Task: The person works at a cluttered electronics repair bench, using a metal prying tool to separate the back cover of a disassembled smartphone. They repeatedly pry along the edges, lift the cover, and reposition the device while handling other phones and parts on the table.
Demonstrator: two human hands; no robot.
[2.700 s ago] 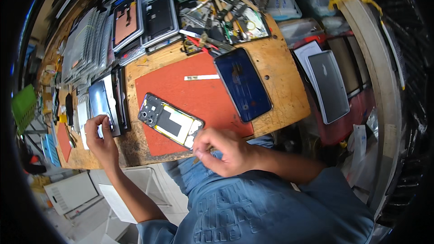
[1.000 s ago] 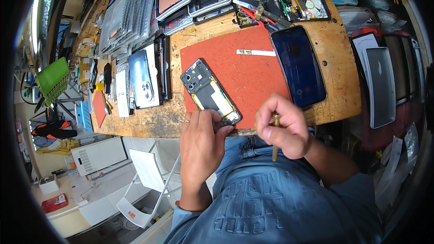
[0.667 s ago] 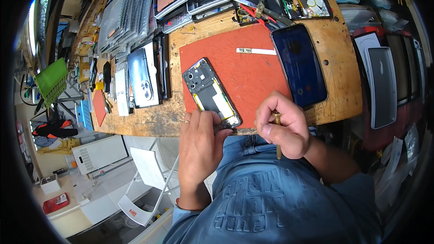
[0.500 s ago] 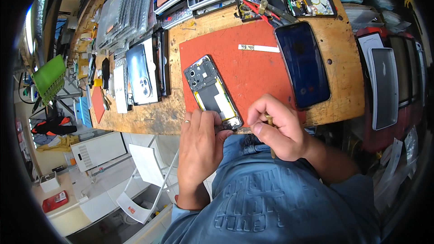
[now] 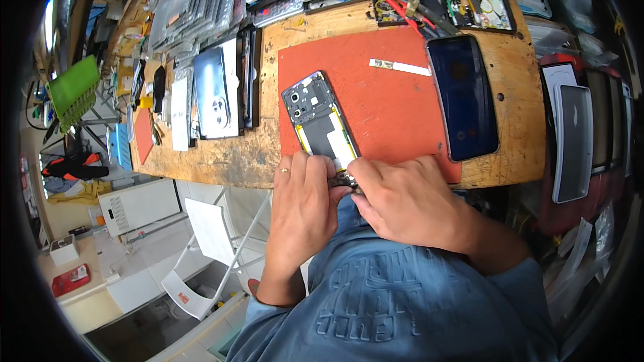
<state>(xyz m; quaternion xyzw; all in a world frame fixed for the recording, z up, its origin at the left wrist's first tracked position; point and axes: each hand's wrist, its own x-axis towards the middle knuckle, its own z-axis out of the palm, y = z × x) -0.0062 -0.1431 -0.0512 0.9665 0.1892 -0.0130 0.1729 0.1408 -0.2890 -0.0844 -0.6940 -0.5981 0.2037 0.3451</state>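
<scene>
- Left hand (image 5: 298, 198) grips the opened phone (image 5: 320, 124) near the edge of the bench (image 5: 235, 169).
- Right hand (image 5: 412, 198) curls at the phone's end; grip hidden.
- Red mat (image 5: 396, 117) lies bare rightward.

Raised block letters (image 5: 367, 293) span the blue shirt (image 5: 436, 308) front
</scene>
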